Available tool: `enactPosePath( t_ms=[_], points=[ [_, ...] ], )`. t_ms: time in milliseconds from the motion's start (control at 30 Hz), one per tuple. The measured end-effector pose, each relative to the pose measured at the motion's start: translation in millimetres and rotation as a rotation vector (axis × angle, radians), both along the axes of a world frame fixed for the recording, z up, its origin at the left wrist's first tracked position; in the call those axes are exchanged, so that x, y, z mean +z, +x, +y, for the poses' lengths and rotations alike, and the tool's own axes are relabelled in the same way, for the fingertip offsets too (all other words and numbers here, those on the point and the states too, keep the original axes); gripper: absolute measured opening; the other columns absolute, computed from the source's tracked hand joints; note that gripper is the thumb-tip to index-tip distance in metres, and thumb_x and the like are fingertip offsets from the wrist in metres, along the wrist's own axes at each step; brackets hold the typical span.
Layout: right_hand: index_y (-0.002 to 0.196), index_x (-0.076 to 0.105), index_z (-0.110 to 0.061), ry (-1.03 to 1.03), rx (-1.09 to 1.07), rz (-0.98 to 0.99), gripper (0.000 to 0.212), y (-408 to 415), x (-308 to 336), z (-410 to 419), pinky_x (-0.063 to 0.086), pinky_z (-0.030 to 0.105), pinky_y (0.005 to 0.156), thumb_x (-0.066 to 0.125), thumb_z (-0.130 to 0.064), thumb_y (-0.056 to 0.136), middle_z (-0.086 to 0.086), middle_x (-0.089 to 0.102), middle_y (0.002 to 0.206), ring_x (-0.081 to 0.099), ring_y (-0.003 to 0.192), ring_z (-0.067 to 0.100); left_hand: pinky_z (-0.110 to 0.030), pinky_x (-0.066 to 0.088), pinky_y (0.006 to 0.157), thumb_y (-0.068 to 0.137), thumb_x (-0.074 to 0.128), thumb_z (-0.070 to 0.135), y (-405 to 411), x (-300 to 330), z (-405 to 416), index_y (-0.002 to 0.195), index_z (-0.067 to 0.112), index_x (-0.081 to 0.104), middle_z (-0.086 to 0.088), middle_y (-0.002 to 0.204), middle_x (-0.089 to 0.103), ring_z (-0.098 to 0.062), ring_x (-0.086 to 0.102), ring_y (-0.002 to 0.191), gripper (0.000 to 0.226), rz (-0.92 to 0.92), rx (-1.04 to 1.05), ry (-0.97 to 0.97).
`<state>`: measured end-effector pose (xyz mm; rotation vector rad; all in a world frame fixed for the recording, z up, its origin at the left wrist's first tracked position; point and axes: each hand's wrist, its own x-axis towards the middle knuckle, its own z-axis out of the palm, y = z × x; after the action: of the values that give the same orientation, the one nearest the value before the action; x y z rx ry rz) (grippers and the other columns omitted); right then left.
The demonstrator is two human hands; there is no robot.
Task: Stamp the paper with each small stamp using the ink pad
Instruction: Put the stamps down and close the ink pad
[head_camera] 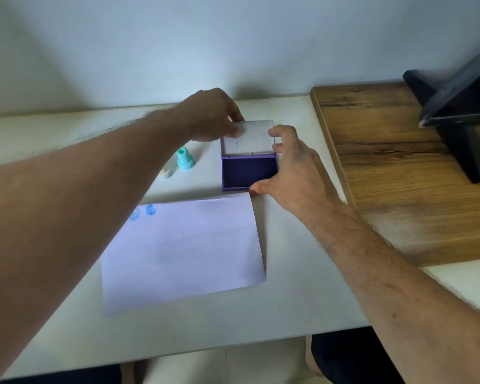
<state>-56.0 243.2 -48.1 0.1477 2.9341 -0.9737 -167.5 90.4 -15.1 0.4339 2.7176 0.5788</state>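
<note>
A purple ink pad [247, 171] lies open on the white table, its dark blue pad facing up and its pale lid [248, 138] tilted up behind. My left hand [211, 117] pinches the lid's far left corner. My right hand [291, 167] grips the ink pad's right side, thumb at the front corner, fingers at the lid's right edge. A teal stamp [185, 159] stands upright left of the pad, with a pale cream stamp [166, 171] beside it, partly hidden by my left forearm. The white paper [183, 250] lies in front and bears two blue prints [143, 212] near its top left.
A wooden board [399, 173] lies on the table's right side and carries a black stand [460, 106] with a dark tablet. The white table [302, 286] ends at a front edge near me. A wall closes the back.
</note>
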Motion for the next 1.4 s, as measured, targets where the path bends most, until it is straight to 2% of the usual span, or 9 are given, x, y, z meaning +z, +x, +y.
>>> enactPosePath(
  t_ms=[200, 367, 533, 700, 900, 1033, 1233, 1333, 1400],
  points=[
    [0.135, 0.029, -0.024, -0.106, -0.072, 0.021, 0.105, 5, -6, 4, 0.050, 0.028, 0.085, 0.093, -0.024, 0.053, -0.002, 0.057, 0.107, 0.057, 0.097, 0.018, -0.018, 0.046, 0.066, 0.085, 0.070, 0.026, 20, 8, -9, 0.102, 0.028, 0.075, 0.005, 0.090, 0.074, -0.015, 0.071, 0.078, 0.018, 0.003, 0.062, 0.139],
    [0.141, 0.026, -0.020, -0.093, -0.095, 0.021, 0.112, 5, -8, 5, 0.046, 0.027, 0.084, 0.094, -0.028, 0.052, 0.000, 0.057, 0.108, 0.056, 0.101, 0.020, -0.012, 0.045, 0.065, 0.081, 0.074, 0.022, 33, 14, -11, 0.103, 0.034, 0.076, 0.011, 0.090, 0.075, -0.005, 0.065, 0.077, 0.025, -0.026, 0.031, 0.165],
    [0.141, 0.039, -0.017, -0.040, -0.068, -0.007, 0.101, 2, -6, 6, 0.046, 0.027, 0.089, 0.091, -0.035, 0.056, 0.004, 0.056, 0.124, 0.052, 0.116, 0.022, -0.019, 0.044, 0.061, 0.072, 0.077, 0.021, 44, 18, -12, 0.102, 0.038, 0.074, 0.017, 0.092, 0.074, -0.002, 0.065, 0.083, 0.035, -0.099, -0.062, 0.095],
    [0.133, 0.051, -0.020, -0.033, -0.074, -0.021, 0.090, 2, -4, 7, 0.042, 0.023, 0.083, 0.091, -0.039, 0.055, 0.003, 0.055, 0.121, 0.054, 0.111, 0.018, -0.033, 0.052, 0.090, 0.065, 0.085, 0.026, 48, 14, -11, 0.103, 0.039, 0.068, 0.015, 0.105, 0.070, -0.008, 0.064, 0.102, 0.043, -0.130, -0.149, 0.034],
    [0.132, 0.053, -0.018, 0.018, -0.058, -0.034, 0.089, 3, 1, 5, 0.048, 0.033, 0.094, 0.090, -0.043, 0.055, 0.004, 0.054, 0.121, 0.054, 0.113, 0.021, -0.037, 0.051, 0.082, 0.062, 0.084, 0.033, 54, 3, -10, 0.089, 0.035, 0.066, 0.009, 0.106, 0.062, -0.014, 0.056, 0.097, 0.033, -0.043, -0.284, -0.137],
    [0.135, 0.052, -0.016, 0.079, -0.019, -0.029, 0.087, 2, 2, 5, 0.046, 0.033, 0.097, 0.087, -0.044, 0.061, 0.007, 0.054, 0.122, 0.053, 0.115, 0.023, -0.038, 0.049, 0.092, 0.065, 0.084, 0.032, 55, 1, -10, 0.121, 0.036, 0.053, 0.013, 0.123, 0.063, -0.014, 0.056, 0.113, 0.065, -0.005, -0.260, -0.131],
    [0.131, 0.058, -0.017, 0.155, 0.050, 0.039, 0.067, 0, 2, 5, 0.040, 0.032, 0.105, 0.081, -0.039, 0.072, 0.004, 0.049, 0.139, 0.048, 0.125, 0.024, -0.036, 0.050, 0.090, 0.071, 0.074, 0.036, 54, -3, -7, 0.130, 0.035, 0.056, 0.008, 0.118, 0.067, -0.018, 0.055, 0.110, 0.062, 0.079, -0.260, -0.157],
    [0.121, 0.066, -0.018, 0.208, 0.106, 0.110, 0.042, 3, 3, 3, 0.045, 0.032, 0.097, 0.074, -0.030, 0.081, 0.008, 0.062, 0.125, 0.056, 0.115, 0.025, -0.039, 0.053, 0.086, 0.071, 0.070, 0.037, 56, -6, -3, 0.127, 0.040, 0.059, 0.005, 0.109, 0.069, -0.023, 0.057, 0.106, 0.057, 0.128, -0.252, -0.179],
    [0.113, 0.070, -0.016, 0.248, 0.125, 0.137, 0.031, 4, 4, 1, 0.049, 0.034, 0.092, 0.069, -0.026, 0.084, 0.011, 0.068, 0.116, 0.061, 0.107, 0.027, -0.036, 0.051, 0.089, 0.073, 0.070, 0.037, 55, -7, -3, 0.126, 0.038, 0.062, 0.006, 0.118, 0.069, -0.024, 0.058, 0.108, 0.054, 0.145, -0.265, -0.186]
  ],
)
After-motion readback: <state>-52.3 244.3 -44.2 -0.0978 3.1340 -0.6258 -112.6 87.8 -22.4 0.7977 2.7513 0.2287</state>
